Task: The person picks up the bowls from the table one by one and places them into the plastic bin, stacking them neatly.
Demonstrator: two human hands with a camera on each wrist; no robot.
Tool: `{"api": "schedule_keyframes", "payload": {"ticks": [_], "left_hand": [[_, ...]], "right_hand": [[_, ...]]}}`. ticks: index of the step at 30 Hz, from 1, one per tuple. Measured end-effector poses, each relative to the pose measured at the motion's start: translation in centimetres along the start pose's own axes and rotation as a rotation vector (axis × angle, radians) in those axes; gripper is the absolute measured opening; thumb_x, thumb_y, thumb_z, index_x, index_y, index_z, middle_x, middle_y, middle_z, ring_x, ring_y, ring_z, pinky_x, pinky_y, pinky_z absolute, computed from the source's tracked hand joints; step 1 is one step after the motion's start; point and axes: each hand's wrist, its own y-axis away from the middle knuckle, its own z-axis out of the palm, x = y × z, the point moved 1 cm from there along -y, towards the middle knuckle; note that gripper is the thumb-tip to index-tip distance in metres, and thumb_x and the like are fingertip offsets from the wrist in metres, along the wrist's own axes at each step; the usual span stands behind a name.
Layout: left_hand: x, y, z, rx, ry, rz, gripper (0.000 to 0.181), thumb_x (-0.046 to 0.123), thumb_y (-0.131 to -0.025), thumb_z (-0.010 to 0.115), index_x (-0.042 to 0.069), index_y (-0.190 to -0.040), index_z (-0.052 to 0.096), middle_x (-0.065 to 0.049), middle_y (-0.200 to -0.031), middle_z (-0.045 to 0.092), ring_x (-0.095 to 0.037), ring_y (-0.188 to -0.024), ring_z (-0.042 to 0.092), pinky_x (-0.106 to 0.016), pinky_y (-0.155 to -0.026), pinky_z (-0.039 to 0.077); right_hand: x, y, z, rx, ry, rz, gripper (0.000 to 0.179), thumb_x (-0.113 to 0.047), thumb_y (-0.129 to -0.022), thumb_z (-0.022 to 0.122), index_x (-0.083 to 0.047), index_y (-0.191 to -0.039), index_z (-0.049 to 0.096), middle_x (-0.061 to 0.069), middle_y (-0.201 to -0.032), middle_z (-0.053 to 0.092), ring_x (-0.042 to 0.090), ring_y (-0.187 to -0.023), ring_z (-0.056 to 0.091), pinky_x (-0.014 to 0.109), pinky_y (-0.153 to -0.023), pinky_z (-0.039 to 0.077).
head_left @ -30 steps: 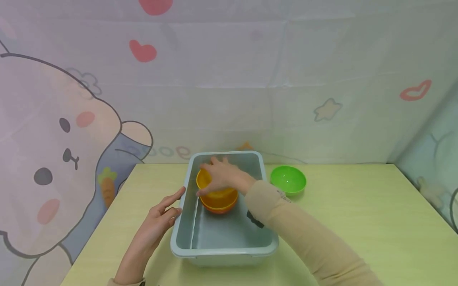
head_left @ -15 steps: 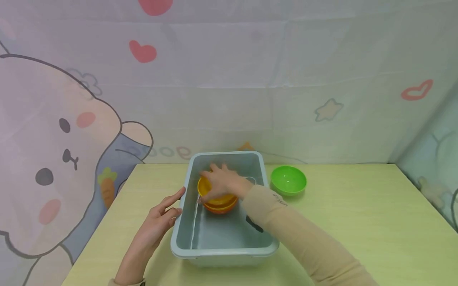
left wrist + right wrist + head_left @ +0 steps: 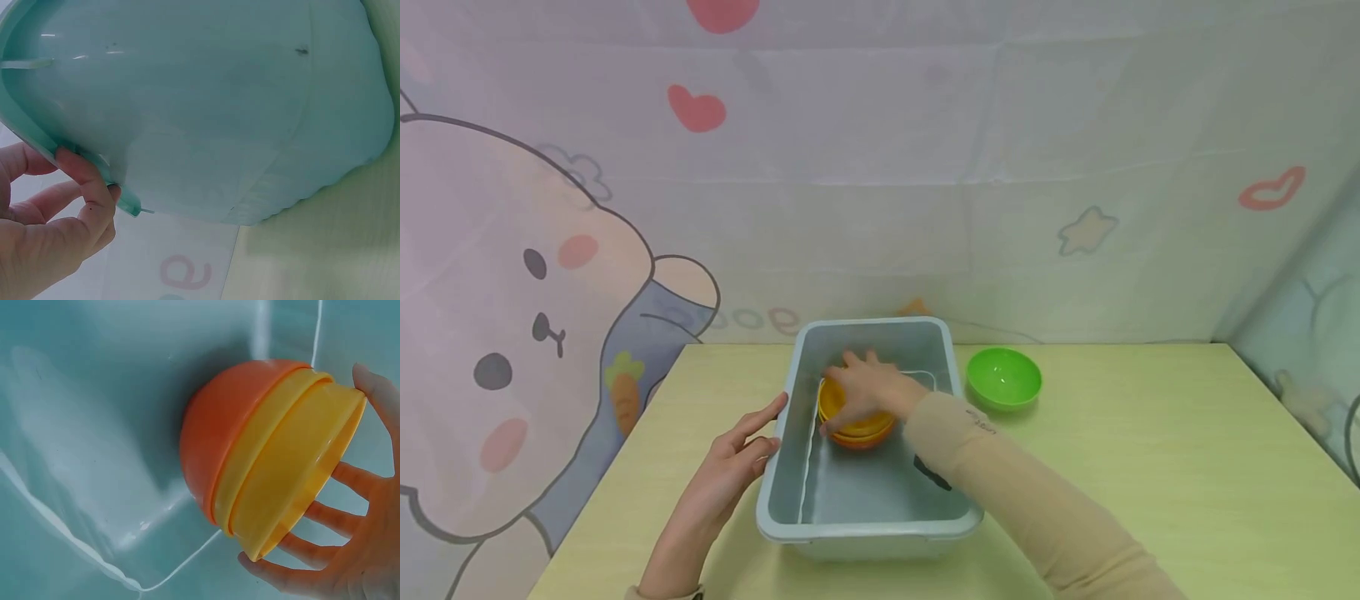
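A light grey-blue plastic tub [image 3: 868, 530] stands on the table. My left hand [image 3: 730, 458] pinches its left rim; in the left wrist view, curled fingers [image 3: 94, 194] hold the rim from outside. Inside the tub, my right hand [image 3: 871, 385] spans the top yellow bowl [image 3: 294, 462], thumb and fingers spread around its rim. That bowl sits partway inside a second yellow bowl [image 3: 257, 444], which nests in an orange bowl [image 3: 215, 431] on the tub's floor. The right hand hides part of the stack in the head view.
A green bowl [image 3: 1004, 379] stands on the pale table [image 3: 1135, 467], just right of the tub. Behind the table hangs a printed cloth [image 3: 865, 167] with a cartoon animal. A dark object [image 3: 932, 472] shows beneath the right sleeve, above the tub floor.
My right hand has lowered the top yellow bowl deeper into the stack and slightly toward me. The left hand, tub and green bowl stay in place.
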Motion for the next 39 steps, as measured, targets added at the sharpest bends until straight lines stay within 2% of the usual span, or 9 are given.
{"api": "schedule_keyframes", "payload": {"ticks": [12, 22, 31, 39], "left_hand": [[-0.1, -0.1, -0.1, 0.010, -0.010, 0.001, 0.057, 0.010, -0.095, 0.049, 0.023, -0.150, 0.037, -0.002, -0.149, 0.035, -0.012, -0.094, 0.064, -0.023, -0.093, 0.047], [0.1, -0.2, 0.1, -0.001, 0.000, 0.010, 0.057, 0.009, -0.096, 0.049, 0.021, -0.150, 0.036, -0.006, -0.149, 0.034, -0.010, -0.091, 0.063, -0.021, -0.091, 0.047], [0.1, -0.2, 0.1, -0.005, -0.005, 0.014, 0.057, 0.009, -0.096, 0.049, 0.021, -0.150, 0.035, -0.006, -0.148, 0.034, -0.010, -0.091, 0.063, -0.021, -0.092, 0.046], [0.1, -0.2, 0.1, -0.004, -0.007, 0.009, 0.057, 0.010, -0.096, 0.049, 0.022, -0.150, 0.036, -0.006, -0.149, 0.034, -0.011, -0.092, 0.064, -0.022, -0.092, 0.047]], "right_hand": [[-0.3, -0.1, 0.1, -0.005, 0.034, -0.002, 0.086, -0.061, -0.075, 0.070, -0.027, -0.147, 0.038, 0.008, -0.155, 0.029, 0.038, -0.136, 0.033, 0.059, -0.106, 0.036], [-0.1, -0.1, 0.2, -0.032, 0.037, 0.015, 0.091, -0.063, -0.074, 0.070, -0.030, -0.149, 0.033, 0.007, -0.158, 0.024, 0.038, -0.139, 0.030, 0.059, -0.108, 0.033], [-0.1, 0.2, -0.5, -0.056, 0.058, 0.022, 0.092, -0.064, -0.074, 0.069, -0.032, -0.150, 0.031, 0.006, -0.158, 0.025, 0.038, -0.140, 0.030, 0.059, -0.108, 0.034], [-0.2, 0.9, -1.5, -0.079, 0.079, 0.031, 0.087, -0.061, -0.074, 0.071, -0.031, -0.147, 0.037, 0.003, -0.155, 0.032, 0.033, -0.138, 0.034, 0.055, -0.108, 0.036]]}}
